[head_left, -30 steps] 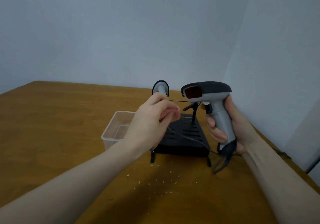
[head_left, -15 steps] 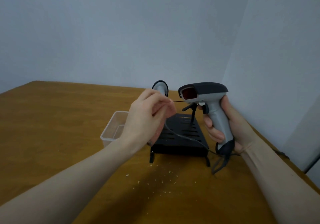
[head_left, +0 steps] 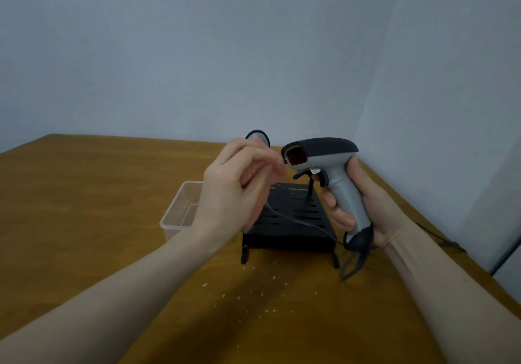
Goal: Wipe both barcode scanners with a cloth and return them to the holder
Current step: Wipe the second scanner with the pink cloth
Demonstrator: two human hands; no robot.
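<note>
Barcode scanner (head_left: pixel 324 156) upright in my right hand (head_left: pixel 363 203), fingers wrapped round its grey grip, above the black holder (head_left: pixel 293 217). My left hand (head_left: pixel 236 191), fingers curled, at its red window; contents can't tell.

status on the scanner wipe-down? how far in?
Nothing looks finished. In hand: the right hand grips one barcode scanner upright, off the black holder; the left hand is bunched at its red window, no cloth clearly visible. Left: return it, then wipe the second scanner half hidden behind that hand.
</note>
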